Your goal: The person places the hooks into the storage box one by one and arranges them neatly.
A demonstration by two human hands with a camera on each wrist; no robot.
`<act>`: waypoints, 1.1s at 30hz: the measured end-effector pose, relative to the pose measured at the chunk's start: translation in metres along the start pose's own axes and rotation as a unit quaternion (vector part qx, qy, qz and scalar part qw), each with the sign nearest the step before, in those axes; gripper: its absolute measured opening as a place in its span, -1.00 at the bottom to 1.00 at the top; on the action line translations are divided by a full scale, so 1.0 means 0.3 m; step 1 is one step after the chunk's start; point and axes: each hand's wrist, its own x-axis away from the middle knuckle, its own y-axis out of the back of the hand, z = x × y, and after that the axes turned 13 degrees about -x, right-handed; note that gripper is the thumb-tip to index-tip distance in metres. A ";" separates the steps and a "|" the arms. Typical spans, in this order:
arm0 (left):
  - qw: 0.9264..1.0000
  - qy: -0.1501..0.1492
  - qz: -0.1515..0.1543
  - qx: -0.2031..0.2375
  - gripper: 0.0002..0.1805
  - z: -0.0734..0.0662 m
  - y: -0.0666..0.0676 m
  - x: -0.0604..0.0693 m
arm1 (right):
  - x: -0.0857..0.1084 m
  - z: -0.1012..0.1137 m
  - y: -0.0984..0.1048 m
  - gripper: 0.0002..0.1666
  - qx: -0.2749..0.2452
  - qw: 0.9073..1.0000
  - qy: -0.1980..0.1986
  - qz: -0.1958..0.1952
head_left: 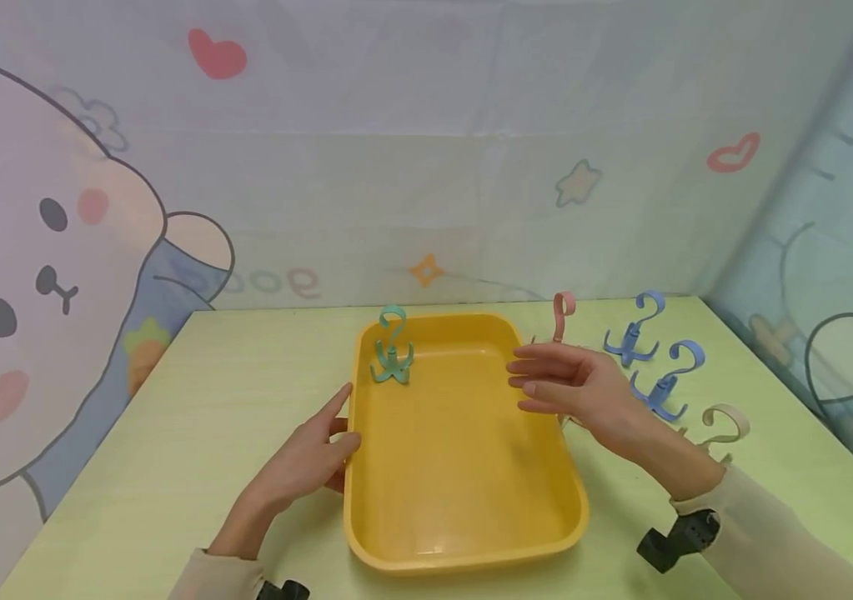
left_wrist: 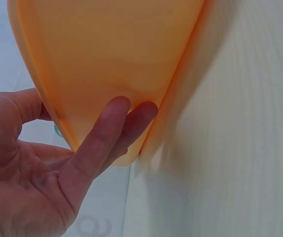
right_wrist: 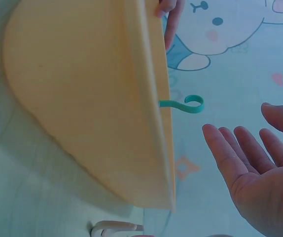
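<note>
1. I view a pale yellow-green table surface point(head_left: 261, 367) before a pastel backdrop printed with cartoon figures point(head_left: 396, 100). A deep, smooth yellow rectangular tray with rounded corners point(head_left: 456, 467) occupies the middle of the surface, its far end near the surface's far edge.

2. Left hand point(head_left: 302, 458): grasping the tray's left wall, the thumb over the rim; my left wrist view shows fingers against the outer side.

3. Right hand point(head_left: 579, 379): released and holding nothing, its fingers extended above the tray's right edge, toward the far right corner.

4. A green four-pronged hanger with a curled top hook point(head_left: 392, 364) stands upright inside the tray, at its far left corner.

5. A pink curled hanger point(head_left: 559, 321) shows beyond the right hand, just outside the tray's far right corner; its lower part is mostly hidden.

6. Toward the surface's far right corner I note two blue pronged hangers, the farther one point(head_left: 629, 342) and the nearer one point(head_left: 662, 387), close together. A beige curled hanger point(head_left: 730, 410) lies nearer me toward the right edge, partly covered by the right forearm.
</note>
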 end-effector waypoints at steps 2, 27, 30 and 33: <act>1.000 -0.003 0.003 0.000 -0.10 0.004 -0.002 0.003 | 0.016 -0.006 0.009 -0.39 -0.004 1.000 0.003 0.002; 1.000 -0.003 0.003 -0.017 -0.11 0.003 -0.002 0.000 | 0.187 -0.031 0.139 -0.50 -0.049 0.998 0.023 -0.018; 1.000 -0.005 0.006 -0.021 -0.10 0.000 0.000 0.003 | 0.202 -0.032 0.148 -0.50 -0.039 0.999 0.017 -0.024; 1.000 -0.003 0.008 -0.023 -0.09 0.001 -0.001 0.006 | 0.224 -0.038 0.157 -0.49 -0.027 0.999 0.011 -0.035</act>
